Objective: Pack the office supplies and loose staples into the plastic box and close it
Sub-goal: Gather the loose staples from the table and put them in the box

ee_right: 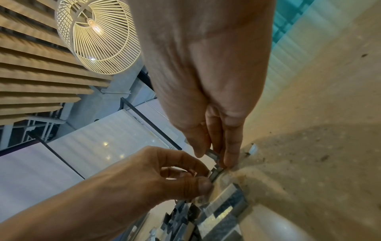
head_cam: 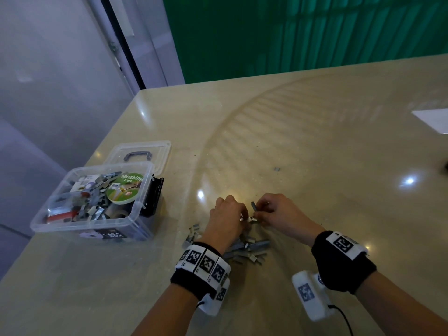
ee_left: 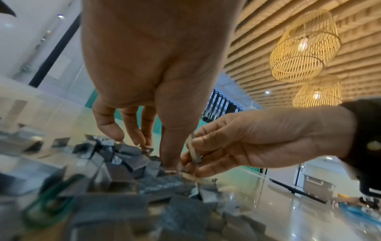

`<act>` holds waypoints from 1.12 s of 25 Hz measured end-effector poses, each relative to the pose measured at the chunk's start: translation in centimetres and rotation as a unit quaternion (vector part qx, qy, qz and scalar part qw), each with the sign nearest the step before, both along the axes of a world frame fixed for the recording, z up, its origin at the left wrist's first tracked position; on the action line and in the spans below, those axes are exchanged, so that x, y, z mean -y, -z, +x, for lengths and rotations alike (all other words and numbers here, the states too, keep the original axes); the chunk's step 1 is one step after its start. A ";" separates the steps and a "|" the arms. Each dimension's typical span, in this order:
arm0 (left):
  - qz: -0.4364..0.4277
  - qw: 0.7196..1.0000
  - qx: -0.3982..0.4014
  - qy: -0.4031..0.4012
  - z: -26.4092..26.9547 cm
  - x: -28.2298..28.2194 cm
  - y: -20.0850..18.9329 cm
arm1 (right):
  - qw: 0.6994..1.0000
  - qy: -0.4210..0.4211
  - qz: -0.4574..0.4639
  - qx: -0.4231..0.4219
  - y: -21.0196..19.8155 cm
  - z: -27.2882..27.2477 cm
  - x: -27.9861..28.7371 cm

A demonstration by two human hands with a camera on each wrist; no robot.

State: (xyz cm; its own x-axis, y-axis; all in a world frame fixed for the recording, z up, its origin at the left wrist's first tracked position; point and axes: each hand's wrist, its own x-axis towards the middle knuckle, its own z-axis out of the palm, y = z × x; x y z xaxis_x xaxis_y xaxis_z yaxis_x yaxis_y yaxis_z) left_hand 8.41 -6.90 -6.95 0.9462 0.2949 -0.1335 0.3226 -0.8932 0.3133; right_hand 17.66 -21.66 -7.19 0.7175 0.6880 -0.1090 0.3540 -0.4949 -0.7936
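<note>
A clear plastic box (head_cam: 60,224) stands open at the table's left, with masking tape (head_cam: 124,187) and several staple strips and other supplies inside. Its lid (head_cam: 145,154) lies behind it. A pile of loose staples (head_cam: 244,248) lies near the front edge, with a green paper clip (ee_left: 49,200) among them. Both hands work at the pile's far end. My right hand (head_cam: 258,213) pinches a short staple strip (ee_left: 194,151) between thumb and fingers. My left hand (head_cam: 243,215), fingers curled, pinches another strip (ee_right: 214,175) at the table surface.
A black object (head_cam: 154,197) leans against the box's right side. One stray staple (head_cam: 277,169) lies farther back on the beige table (head_cam: 315,141). White paper (head_cam: 434,120) and a dark item (head_cam: 445,166) sit at the right edge. The table's left edge runs just beyond the box.
</note>
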 end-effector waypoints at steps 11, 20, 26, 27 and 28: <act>-0.041 0.997 0.058 -0.011 -1.2 -0.4 -1.1 | 1.000 0.000 -0.009 -0.006 -0.1 -0.4 0.2; -0.180 0.968 0.167 -0.060 -2.6 -0.5 -1.6 | 0.999 0.007 0.021 -0.029 -1.9 0.1 0.4; -0.212 0.958 0.168 -0.093 -2.2 -0.6 -1.7 | 1.000 0.000 0.012 -0.020 -2.9 0.3 0.2; -0.257 0.943 0.181 -0.107 -2.3 -0.5 -1.9 | 0.999 -0.002 0.032 -0.039 -3.2 0.1 0.3; -0.298 0.927 0.195 -0.119 -2.4 -0.5 -2.3 | 0.997 -0.008 0.054 -0.056 -3.7 0.0 0.2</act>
